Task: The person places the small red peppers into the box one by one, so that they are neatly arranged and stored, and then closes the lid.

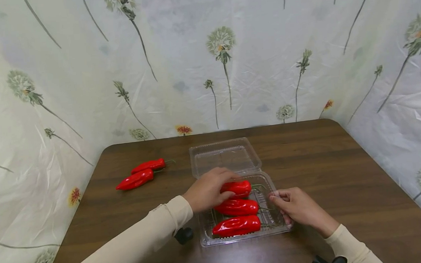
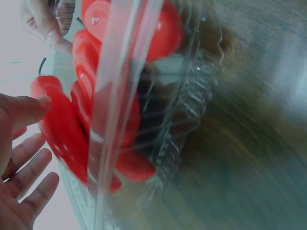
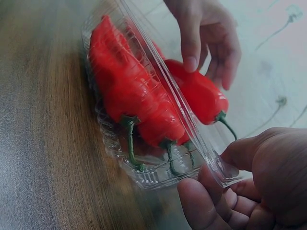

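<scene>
An open clear plastic clamshell box (image 1: pixel 246 239) lies in front of me with several glossy red peppers (image 1: pixel 236 226) in its base. My left hand (image 1: pixel 209 189) reaches over its far left part and holds one red pepper (image 3: pixel 199 98) between thumb and fingers. In the right wrist view this pepper shows above the rim, stem toward my right hand. The other peppers (image 3: pixel 122 84) lie side by side behind the clear wall, green stems to the right. My right hand (image 1: pixel 300 208) pinches the box's right rim between thumb and fingers.
Two more red peppers (image 1: pixel 136 179) lie together on the brown wooden table (image 1: pixel 322 157) at the far left. The box's hinged lid (image 1: pixel 220 156) lies folded back behind the base. A floral sheet (image 1: pixel 182 69) hangs behind the table and along its sides.
</scene>
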Tool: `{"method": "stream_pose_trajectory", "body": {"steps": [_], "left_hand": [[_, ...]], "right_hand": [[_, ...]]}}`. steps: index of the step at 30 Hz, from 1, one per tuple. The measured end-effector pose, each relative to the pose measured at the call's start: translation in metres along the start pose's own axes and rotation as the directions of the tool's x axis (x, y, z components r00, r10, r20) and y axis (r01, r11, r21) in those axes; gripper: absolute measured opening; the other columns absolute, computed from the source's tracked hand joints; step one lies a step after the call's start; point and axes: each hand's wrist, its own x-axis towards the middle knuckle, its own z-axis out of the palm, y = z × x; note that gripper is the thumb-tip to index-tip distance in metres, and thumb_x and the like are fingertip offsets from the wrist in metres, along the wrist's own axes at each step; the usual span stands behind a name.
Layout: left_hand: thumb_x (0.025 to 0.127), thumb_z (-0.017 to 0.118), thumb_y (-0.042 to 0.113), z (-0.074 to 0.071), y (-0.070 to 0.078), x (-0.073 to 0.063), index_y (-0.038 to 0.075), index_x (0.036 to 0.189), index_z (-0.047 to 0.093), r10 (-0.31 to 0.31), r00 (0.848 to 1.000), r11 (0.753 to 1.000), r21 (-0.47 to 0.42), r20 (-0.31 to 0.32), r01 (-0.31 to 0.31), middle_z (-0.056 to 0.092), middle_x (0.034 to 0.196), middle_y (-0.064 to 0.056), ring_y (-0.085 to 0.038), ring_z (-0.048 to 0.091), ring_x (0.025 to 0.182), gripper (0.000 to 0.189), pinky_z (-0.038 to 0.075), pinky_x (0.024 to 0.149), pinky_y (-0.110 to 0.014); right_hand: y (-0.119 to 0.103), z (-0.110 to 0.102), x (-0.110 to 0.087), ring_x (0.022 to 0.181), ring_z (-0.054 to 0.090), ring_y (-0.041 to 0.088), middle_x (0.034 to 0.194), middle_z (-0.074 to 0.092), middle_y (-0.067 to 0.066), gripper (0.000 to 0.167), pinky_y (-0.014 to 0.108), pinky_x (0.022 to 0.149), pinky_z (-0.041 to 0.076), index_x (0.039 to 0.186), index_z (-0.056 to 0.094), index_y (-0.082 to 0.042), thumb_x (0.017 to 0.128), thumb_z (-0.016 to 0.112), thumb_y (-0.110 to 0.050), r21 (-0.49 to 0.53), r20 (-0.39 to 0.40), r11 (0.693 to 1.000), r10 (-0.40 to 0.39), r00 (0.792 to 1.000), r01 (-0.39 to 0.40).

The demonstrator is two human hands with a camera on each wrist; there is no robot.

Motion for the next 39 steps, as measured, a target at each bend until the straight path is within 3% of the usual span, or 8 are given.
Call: {"method": "stream_pose_trajectory", "body": {"steps": [8, 15, 19, 27, 35, 39], "left_hand": [[0.089, 0.078, 0.025, -0.015, -0.017, -0.012, 0.021, 0.138, 0.060, -0.034, 0.999, 0.997, -0.068, -0.024, 0.032, 0.061, 0.135, 0.004, -0.015, 0.054, 0.125, 0.052, 0.049, 0.104, -0.036], [0.087, 0.081, 0.022, -0.028, -0.043, -0.029, 0.016, 0.135, 0.060, -0.053, 0.993, 0.988, -0.152, -0.101, 0.037, 0.064, 0.131, -0.003, -0.024, 0.060, 0.118, 0.053, 0.050, 0.102, -0.040], [0.086, 0.083, 0.021, -0.040, -0.057, -0.045, 0.018, 0.135, 0.061, -0.106, 0.983, 0.973, -0.220, -0.147, 0.072, 0.064, 0.130, 0.000, -0.024, 0.061, 0.119, 0.053, 0.051, 0.101, -0.041], [0.087, 0.081, 0.029, -0.062, -0.099, -0.084, 0.021, 0.135, 0.060, -0.275, 0.941, 0.938, -0.270, -0.198, 0.218, 0.063, 0.132, 0.003, -0.022, 0.061, 0.122, 0.053, 0.047, 0.106, -0.048], [0.090, 0.078, 0.029, -0.071, -0.150, -0.123, 0.009, 0.139, 0.057, -0.400, 0.883, 0.916, -0.120, -0.246, 0.382, 0.060, 0.137, -0.011, -0.035, 0.055, 0.127, 0.057, 0.048, 0.102, -0.055], [0.091, 0.077, 0.025, -0.074, -0.169, -0.135, 0.005, 0.139, 0.056, -0.435, 0.866, 0.900, -0.082, -0.247, 0.429, 0.059, 0.136, -0.018, -0.040, 0.054, 0.124, 0.056, 0.048, 0.100, -0.057]], "right_hand": [[-0.001, -0.001, -0.001, 0.040, 0.052, 0.016, 0.053, 0.051, 0.003, 0.026, 0.028, 0.039, 0.042, 0.109, 0.069, -0.001, 0.103, 0.059, -0.025, -0.005, -0.006, 1.000, 0.001, 1.000, -0.001], [-0.002, -0.001, -0.001, 0.041, 0.052, 0.015, 0.053, 0.051, 0.002, 0.026, 0.027, 0.039, 0.042, 0.106, 0.069, -0.002, 0.103, 0.060, -0.026, -0.005, -0.007, 1.000, 0.008, 1.000, -0.008], [-0.001, -0.001, -0.001, 0.041, 0.052, 0.015, 0.053, 0.051, 0.002, 0.026, 0.027, 0.039, 0.042, 0.105, 0.069, -0.002, 0.103, 0.059, -0.025, -0.012, -0.002, 1.000, 0.006, 1.000, -0.006], [-0.002, -0.001, -0.001, 0.041, 0.052, 0.014, 0.053, 0.051, 0.002, 0.026, 0.026, 0.039, 0.041, 0.107, 0.069, -0.001, 0.103, 0.059, -0.025, -0.021, -0.005, 1.000, 0.000, 1.000, 0.000], [-0.003, 0.000, 0.000, 0.041, 0.052, 0.015, 0.054, 0.051, 0.002, 0.024, 0.027, 0.039, 0.042, 0.106, 0.069, -0.002, 0.103, 0.060, -0.024, -0.018, 0.001, 1.000, 0.000, 1.000, 0.000], [-0.003, 0.000, 0.000, 0.041, 0.052, 0.015, 0.054, 0.051, 0.002, 0.024, 0.027, 0.039, 0.041, 0.106, 0.069, -0.002, 0.103, 0.060, -0.024, -0.019, 0.000, 1.000, -0.003, 1.000, 0.003]]}}
